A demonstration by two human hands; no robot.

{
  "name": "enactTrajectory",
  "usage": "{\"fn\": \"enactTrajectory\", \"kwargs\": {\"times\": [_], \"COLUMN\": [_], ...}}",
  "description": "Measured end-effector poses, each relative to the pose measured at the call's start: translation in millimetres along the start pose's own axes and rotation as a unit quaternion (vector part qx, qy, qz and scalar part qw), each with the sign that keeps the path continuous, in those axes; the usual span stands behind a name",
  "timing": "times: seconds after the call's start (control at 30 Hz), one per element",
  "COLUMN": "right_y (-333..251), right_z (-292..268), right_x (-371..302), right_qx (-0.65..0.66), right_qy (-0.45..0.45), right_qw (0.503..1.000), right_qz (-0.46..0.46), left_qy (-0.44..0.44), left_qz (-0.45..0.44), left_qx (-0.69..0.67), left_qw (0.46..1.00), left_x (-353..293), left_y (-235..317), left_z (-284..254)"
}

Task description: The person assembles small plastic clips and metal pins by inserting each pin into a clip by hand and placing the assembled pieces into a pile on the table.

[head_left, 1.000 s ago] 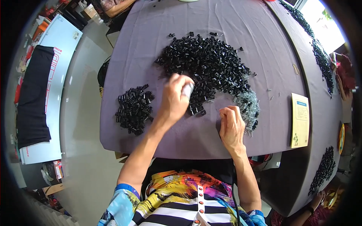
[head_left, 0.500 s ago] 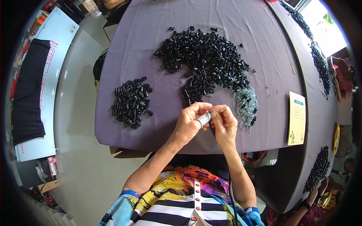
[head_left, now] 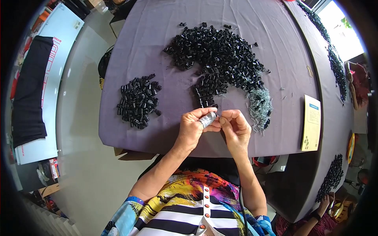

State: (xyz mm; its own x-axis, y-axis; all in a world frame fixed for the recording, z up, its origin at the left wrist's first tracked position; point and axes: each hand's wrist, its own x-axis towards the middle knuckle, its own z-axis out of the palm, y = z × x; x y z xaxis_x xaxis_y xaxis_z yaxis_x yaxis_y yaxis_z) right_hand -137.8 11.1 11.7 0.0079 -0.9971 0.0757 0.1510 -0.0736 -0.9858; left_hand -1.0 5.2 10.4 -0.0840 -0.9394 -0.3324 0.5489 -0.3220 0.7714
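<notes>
Two bare hands meet over the near edge of the purple cloth-covered table in the head view. Between them is a small grey, slightly shiny cylinder-shaped piece, short and stubby, lighter than all the black parts around it. The left hand has its fingers curled closed around the lower end of this piece, with the thumb pressed on it. The right hand is also closed, and its pinched fingertips touch the upper right end of the piece; if it holds something small of its own, I cannot tell.

Compared with half a second ago, the hands are in almost the same place, pressed together on the same piece. One second ago they were apart, the left one reaching into the pile and the right one lying flat on the cloth.

The long axis of the piece is tilted, from lower left to upper right, pointing toward the right hand.

Beyond the hands lies a large curved heap of small black tube-shaped parts. A smaller heap of the same black parts is to the left, and a little pile of pale grey thin pieces is to the right, near a yellow printed card.
</notes>
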Motion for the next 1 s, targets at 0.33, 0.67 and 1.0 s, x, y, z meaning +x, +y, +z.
{"fn": "enactTrajectory", "kwargs": {"times": [0.33, 0.67, 1.0], "right_y": [5.3, 11.5, 8.0], "right_z": [3.8, 3.3, 0.2], "right_x": [-1.4, -6.4, 2.2], "right_qx": [0.018, -0.077, -0.155], "right_qy": [0.022, 0.028, -0.023], "right_qw": [0.999, 0.994, 0.985], "right_qz": [-0.022, -0.069, -0.07], "left_qy": [-0.006, 0.009, -0.009], "left_qz": [0.007, 0.064, 0.003], "left_qx": [0.03, 0.083, -0.014], "left_qw": [1.0, 0.994, 1.0], "left_x": [0.6, -3.6, -7.4], "left_y": [-1.0, -7.8, -1.8], "left_z": [-0.4, -2.5, -11.6]}}
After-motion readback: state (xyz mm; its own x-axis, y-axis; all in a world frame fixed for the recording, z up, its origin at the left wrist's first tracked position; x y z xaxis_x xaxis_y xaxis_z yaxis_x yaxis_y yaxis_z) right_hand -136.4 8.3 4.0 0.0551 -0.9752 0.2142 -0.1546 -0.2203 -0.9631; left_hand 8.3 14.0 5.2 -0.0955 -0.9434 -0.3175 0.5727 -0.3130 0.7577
